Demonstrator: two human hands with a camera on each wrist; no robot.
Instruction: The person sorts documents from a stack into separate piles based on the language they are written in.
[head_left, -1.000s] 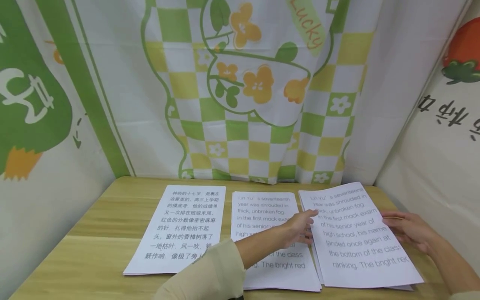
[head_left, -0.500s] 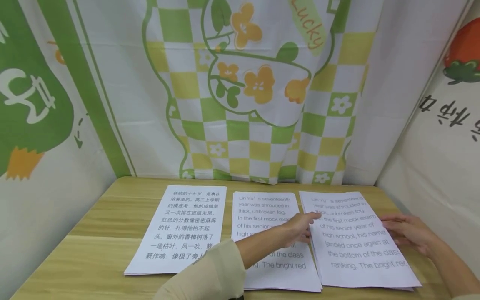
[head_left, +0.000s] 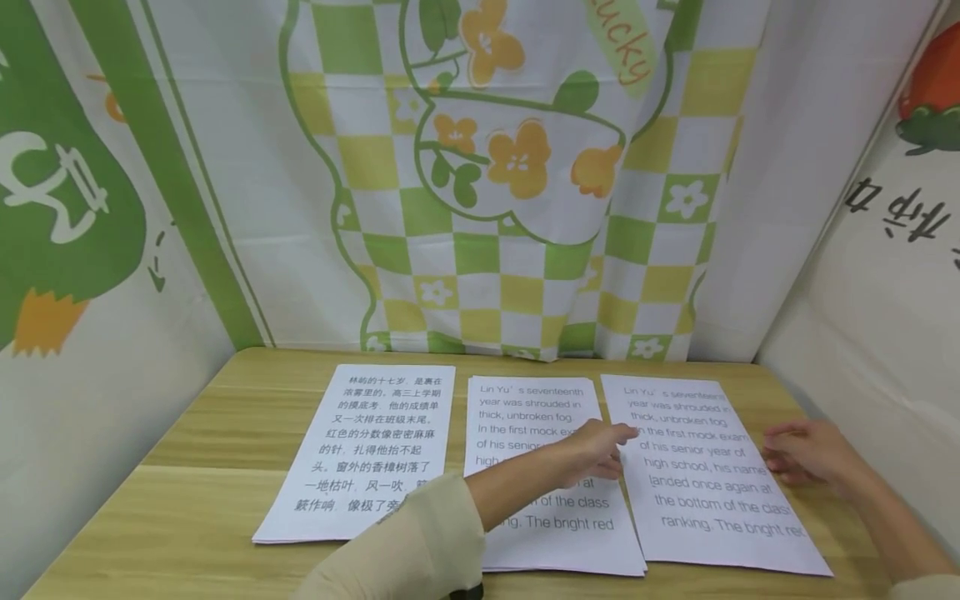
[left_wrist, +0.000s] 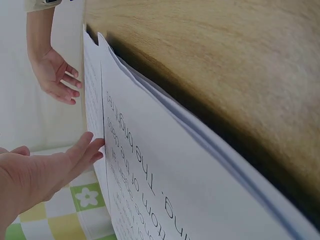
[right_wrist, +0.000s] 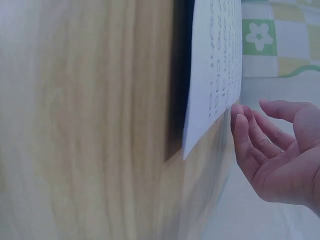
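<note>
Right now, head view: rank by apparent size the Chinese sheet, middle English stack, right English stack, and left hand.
1. Right stack: looks largest, unobstructed.
2. Middle stack and Chinese sheet: similar; the forearm covers part of both, so unranked.
3. Left hand: clearly smallest.

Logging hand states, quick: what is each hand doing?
Left hand: open, fingertips at the right white printed paper stack.
Right hand: open, at that stack's right edge.
</note>
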